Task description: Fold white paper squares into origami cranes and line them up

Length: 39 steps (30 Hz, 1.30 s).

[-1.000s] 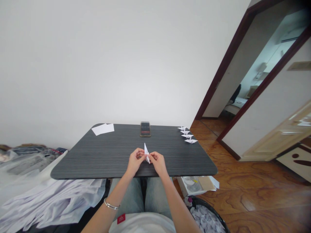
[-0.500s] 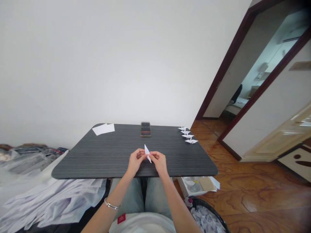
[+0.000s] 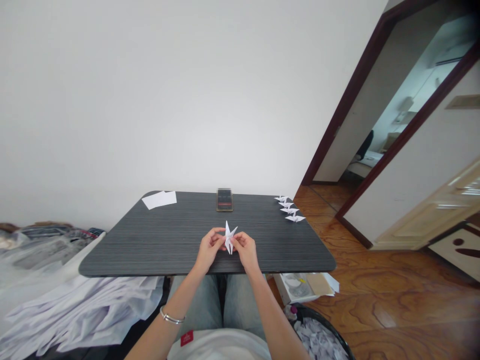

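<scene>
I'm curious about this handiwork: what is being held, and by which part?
A white origami figure, pinched near its middle, from one side by the left hand and from the other by the right hand.

The folded paper (image 3: 229, 239) is plain white, small and sharply creased, opened out into an uneven star of slim points. One long point rises upward, away from the person; a shorter one slants up to the right of it; at the lower end, two narrow tips sit side by side. It is held upright between the left grip (image 3: 210, 248) and the right grip (image 3: 245, 249), over the near part of the dark counter (image 3: 150, 245) (whether it touches the surface cannot be told). Fingers partly hide its middle.
</scene>
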Motion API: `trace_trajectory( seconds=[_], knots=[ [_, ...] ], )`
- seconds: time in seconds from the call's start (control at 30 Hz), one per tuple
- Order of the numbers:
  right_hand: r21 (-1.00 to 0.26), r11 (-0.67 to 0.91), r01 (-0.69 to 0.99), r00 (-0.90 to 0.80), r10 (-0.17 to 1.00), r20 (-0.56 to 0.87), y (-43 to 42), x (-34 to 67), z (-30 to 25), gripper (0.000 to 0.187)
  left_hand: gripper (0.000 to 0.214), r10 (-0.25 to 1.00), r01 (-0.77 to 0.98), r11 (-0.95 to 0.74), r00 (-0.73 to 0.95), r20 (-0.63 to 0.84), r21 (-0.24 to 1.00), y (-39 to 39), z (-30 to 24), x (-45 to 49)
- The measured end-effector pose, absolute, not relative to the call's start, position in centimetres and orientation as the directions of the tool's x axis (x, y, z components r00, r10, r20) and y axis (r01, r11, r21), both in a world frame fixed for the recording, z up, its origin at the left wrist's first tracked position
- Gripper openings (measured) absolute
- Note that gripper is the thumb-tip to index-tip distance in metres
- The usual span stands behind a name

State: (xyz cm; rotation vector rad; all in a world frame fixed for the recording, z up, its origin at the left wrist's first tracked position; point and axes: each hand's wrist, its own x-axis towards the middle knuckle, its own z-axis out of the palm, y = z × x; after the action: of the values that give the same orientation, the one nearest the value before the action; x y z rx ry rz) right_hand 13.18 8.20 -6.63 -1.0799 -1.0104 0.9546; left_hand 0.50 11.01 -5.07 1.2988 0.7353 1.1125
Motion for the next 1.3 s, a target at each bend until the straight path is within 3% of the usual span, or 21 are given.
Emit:
trace_trajectory(
  seconds=[0.3,0.97,1.3],
  knots=[
    [-0.964,0.250,-0.091,0.216,0.950,0.226,8.11,13.10,-6.61,0.016,0.023,0.930,-0.185,-0.076,0.340,0.136,0.980,10.96,-5.24,0.70],
    [-0.976,0.213,-0.045,0.230,0.953,0.197,7.71,13.40,-6.17,0.012,0.014,0.925,-0.146,-0.076,0.359,0.125,0.986,10.95,-5.34,0.54],
    [-0.953,0.226,-0.200,0.192,0.963,0.188,8.01,13.42,-6.55,0.006,0.013,0.912,-0.178,-0.104,0.375,0.165,0.979,10.97,-5.36,0.50]
  ],
)
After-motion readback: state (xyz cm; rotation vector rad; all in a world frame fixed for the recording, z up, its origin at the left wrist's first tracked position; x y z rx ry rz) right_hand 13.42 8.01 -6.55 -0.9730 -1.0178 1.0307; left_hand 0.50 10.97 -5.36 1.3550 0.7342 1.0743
